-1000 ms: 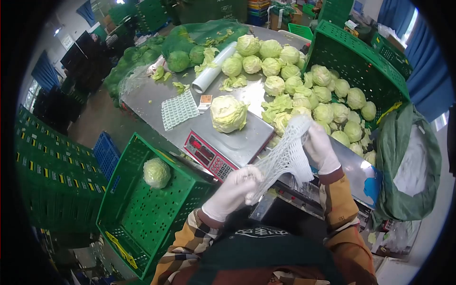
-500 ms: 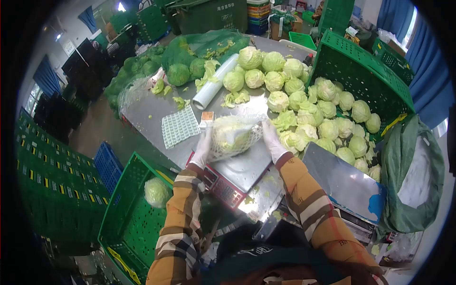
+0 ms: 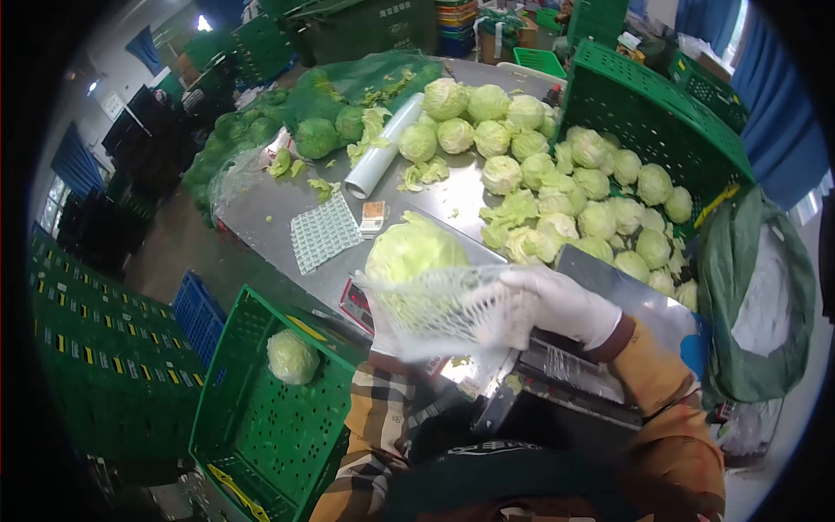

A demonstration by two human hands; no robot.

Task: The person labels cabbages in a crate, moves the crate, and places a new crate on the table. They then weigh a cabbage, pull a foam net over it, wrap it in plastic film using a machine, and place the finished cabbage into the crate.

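Note:
A pale green cabbage point(image 3: 416, 247) sits partly inside a white foam net point(image 3: 435, 304), its top bare. My right hand point(image 3: 557, 304), in a white glove, has its fingers closed on the net at the cabbage's right side. Gloved too, my left hand point(image 3: 383, 326) is at the lower left of the cabbage, mostly hidden behind the net, so its fingers cannot be made out. Below the cabbage is a red-edged scale point(image 3: 355, 304), largely covered. A sheet of pale green labels point(image 3: 325, 232) and a small orange-and-white pack point(image 3: 373, 216) lie just beyond.
Several cabbages point(image 3: 598, 220) spill from a tipped green crate point(image 3: 661, 113) at the right. A white roll point(image 3: 383, 148) lies on the metal table point(image 3: 261, 216). At the lower left, a green crate point(image 3: 270, 418) holds a wrapped cabbage point(image 3: 293, 357). Netted cabbages point(image 3: 315, 137) are at the back left.
The cabbage has come nearer to me, and its top now shows out of the net. My right hand has moved down and toward me, bunching the net at the side.

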